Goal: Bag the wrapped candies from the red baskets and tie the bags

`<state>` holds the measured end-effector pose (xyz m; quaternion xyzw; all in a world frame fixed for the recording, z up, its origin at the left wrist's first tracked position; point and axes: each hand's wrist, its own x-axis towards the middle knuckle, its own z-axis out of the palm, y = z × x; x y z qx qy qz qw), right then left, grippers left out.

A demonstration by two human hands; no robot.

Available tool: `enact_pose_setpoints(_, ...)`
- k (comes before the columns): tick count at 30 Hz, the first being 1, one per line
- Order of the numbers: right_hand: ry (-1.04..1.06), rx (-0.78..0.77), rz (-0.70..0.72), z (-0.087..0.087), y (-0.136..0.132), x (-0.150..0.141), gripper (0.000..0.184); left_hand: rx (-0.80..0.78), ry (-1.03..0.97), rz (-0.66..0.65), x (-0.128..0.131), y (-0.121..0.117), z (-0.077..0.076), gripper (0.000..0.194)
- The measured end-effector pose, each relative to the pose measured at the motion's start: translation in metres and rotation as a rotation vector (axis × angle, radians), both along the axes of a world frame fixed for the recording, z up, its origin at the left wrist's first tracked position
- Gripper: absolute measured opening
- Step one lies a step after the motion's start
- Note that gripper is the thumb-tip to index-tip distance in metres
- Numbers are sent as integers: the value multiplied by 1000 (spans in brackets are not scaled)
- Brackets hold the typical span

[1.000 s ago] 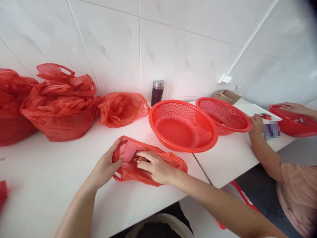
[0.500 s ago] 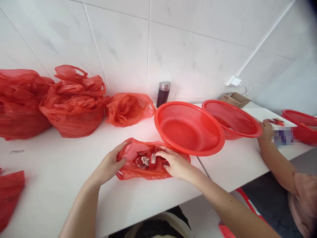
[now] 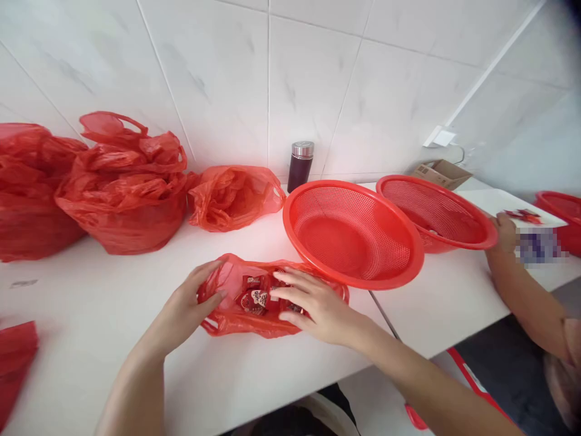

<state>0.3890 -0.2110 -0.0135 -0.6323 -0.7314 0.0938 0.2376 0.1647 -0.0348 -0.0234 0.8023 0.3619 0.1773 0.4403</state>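
A red plastic bag [image 3: 263,326] lies on the white table with its mouth spread toward me. Inside it are several small red packets [image 3: 255,301] with pale printing. At the bag's left end, my left hand [image 3: 184,309] grips the rim, its thumb reaching into the mouth. My right hand [image 3: 318,306] is over the bag's right part, palm down, fingers stretched and apart above the packets. It covers some of the contents, and I see nothing held in it.
Two red perforated baskets [image 3: 354,281] [image 3: 488,239] stand behind and right of the bag. Full red bags [image 3: 127,212] line the wall at left, near a dark flask [image 3: 300,172]. A cardboard box [image 3: 442,174] sits at back right. Another person's arm [image 3: 529,281] rests at right.
My right hand's fingers have spread and lifted off the packets, showing more of them. My left hand stays at the bag's left rim. The whole view has shifted slightly.
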Motion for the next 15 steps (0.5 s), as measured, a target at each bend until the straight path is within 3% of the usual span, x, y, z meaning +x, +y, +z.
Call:
enact_pose_setpoints(3, -149, -115, 0, 23, -37, 18, 41, 93, 99, 207, -8, -14, 3, 64)
enact_pose_setpoints(6, -339, -162, 37, 30, -64, 32, 43, -36, 166, 295, -15, -38, 4, 62)
enact_pose_setpoints(8, -420, -188, 18, 29, -72, 36, 36, -114, 67, 371, -18, -52, 4, 67)
enact_pose_setpoints(12, -386, -306, -162, 25, -76, 40, 31, -219, -192, 585, -22, -67, 1, 86)
enact_pose_setpoints(15, -292, -323, -323, 18, -77, 43, 47, -392, -141, 532, -27, -70, -5, 67)
